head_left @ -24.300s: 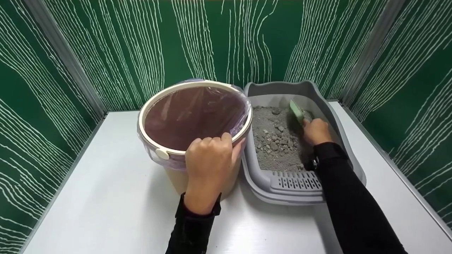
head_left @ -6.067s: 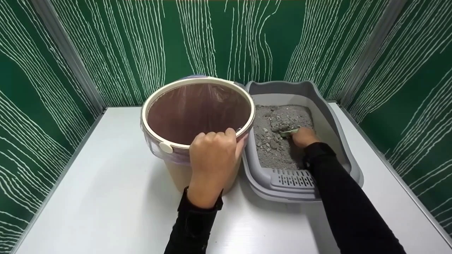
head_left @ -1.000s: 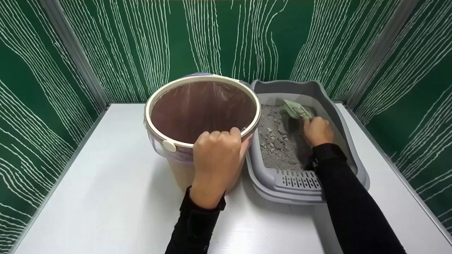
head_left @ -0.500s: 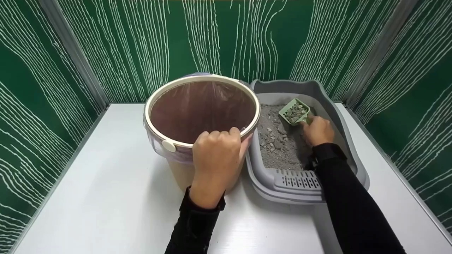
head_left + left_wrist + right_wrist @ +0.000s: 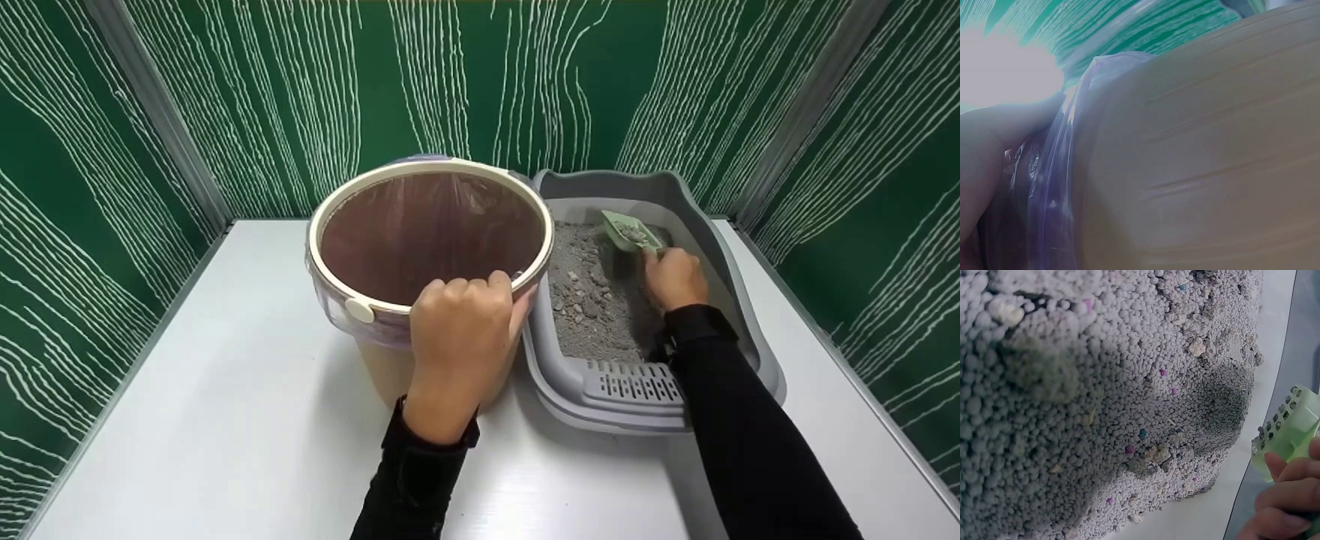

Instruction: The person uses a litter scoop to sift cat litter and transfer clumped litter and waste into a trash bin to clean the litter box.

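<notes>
My left hand (image 5: pixel 461 337) grips the near rim of a beige trash bin (image 5: pixel 382 375), knuckles up. A thin purple plastic liner (image 5: pixel 1055 191) is folded over the bin's rim; inside, the bin looks dark reddish brown. My right hand (image 5: pixel 675 279) holds a light green litter scoop (image 5: pixel 630 231) by its handle, above the far part of a grey litter box (image 5: pixel 559 382). Grey litter and lumps lie in the scoop's slotted pan. In the right wrist view, fingers (image 5: pixel 1289 492) wrap the handle and grains show at the slots.
Grey cat litter (image 5: pixel 600 330) with pale clumps fills the box's floor. The box stands right beside the bin, with a slotted step (image 5: pixel 634 382) at its front. Both stand on a white table (image 5: pixel 247 375), enclosed by green walls (image 5: pixel 495 82) with white lines.
Over the last second the scoop tilts toward the viewer, showing its load, then tips back. Earlier it was dug into the litter. The left hand stays on the bin rim.
</notes>
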Demonstrator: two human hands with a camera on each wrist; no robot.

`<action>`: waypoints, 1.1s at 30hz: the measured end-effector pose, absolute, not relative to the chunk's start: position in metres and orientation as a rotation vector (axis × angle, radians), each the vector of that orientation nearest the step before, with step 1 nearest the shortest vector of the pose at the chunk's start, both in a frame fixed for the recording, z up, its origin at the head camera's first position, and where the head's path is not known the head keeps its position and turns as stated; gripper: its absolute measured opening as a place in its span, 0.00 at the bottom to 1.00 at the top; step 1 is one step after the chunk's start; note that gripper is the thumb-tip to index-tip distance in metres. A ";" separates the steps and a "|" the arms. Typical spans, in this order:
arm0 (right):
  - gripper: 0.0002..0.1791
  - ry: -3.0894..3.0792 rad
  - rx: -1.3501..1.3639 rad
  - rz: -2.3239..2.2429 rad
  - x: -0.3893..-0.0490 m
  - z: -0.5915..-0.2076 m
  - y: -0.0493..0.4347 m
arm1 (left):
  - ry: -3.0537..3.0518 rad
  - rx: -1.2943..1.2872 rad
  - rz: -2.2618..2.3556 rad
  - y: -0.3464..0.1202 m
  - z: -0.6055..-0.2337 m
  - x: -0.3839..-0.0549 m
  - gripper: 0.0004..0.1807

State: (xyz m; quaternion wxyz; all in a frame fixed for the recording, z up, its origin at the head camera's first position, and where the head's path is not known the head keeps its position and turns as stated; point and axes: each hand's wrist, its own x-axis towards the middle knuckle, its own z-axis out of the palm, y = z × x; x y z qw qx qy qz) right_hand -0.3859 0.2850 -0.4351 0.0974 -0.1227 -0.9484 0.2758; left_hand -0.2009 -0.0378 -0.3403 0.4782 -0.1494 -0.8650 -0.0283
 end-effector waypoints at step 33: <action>0.33 -2.837 -0.149 0.849 -0.369 -0.364 0.285 | -2.129 -0.368 -0.073 -0.038 -0.340 -0.202 0.25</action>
